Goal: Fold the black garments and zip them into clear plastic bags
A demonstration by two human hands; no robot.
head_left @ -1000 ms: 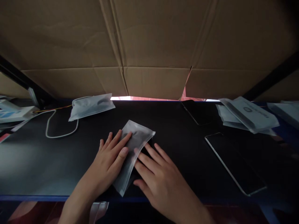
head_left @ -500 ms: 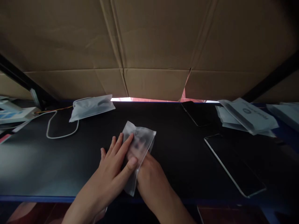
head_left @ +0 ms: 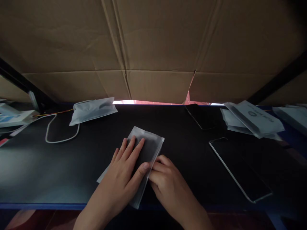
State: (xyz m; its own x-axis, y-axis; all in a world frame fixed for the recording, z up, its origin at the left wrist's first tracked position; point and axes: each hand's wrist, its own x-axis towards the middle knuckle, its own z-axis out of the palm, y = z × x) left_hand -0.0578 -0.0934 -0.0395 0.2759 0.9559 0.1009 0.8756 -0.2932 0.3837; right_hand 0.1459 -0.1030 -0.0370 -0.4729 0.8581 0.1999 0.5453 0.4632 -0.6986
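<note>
The left hand (head_left: 123,174) lay palm down with its fingers spread and its thumb held out to the side, pressing on a frosted pouch (head_left: 152,143) rather than gripping it. That pouch sat slantwise on the black tabletop (head_left: 177,143), directly beneath the left hand: one end reached out past the fingertips, a corner showed on the outer side by the wrist, and the lower end came out below the thumb. The pouch's long seamed edge ran between the two hands. The right hand (head_left: 169,182) was drawn in narrow, fingers curled, knuckles up, with the fingertips at that seamed edge, just beside the left thumb; whether they pinched it or only touched it, I could not tell, since the fingers hid the contact.

Beyond the left hand and off to its left was a second pouch (head_left: 94,111), plump and lying on a looped white cable (head_left: 46,132). Farther left of that hand, by the table's end, stood a white box (head_left: 18,118) with a blue patch. To the right of the right hand, well apart from it, lay a large phone (head_left: 240,171) with a pale rim, dark face up. A smaller dark phone (head_left: 200,116) rested ahead of the right hand, and to the right of this a pile of pouches (head_left: 262,118), the top one printed. Brown cardboard (head_left: 158,41) rose beyond both hands.
</note>
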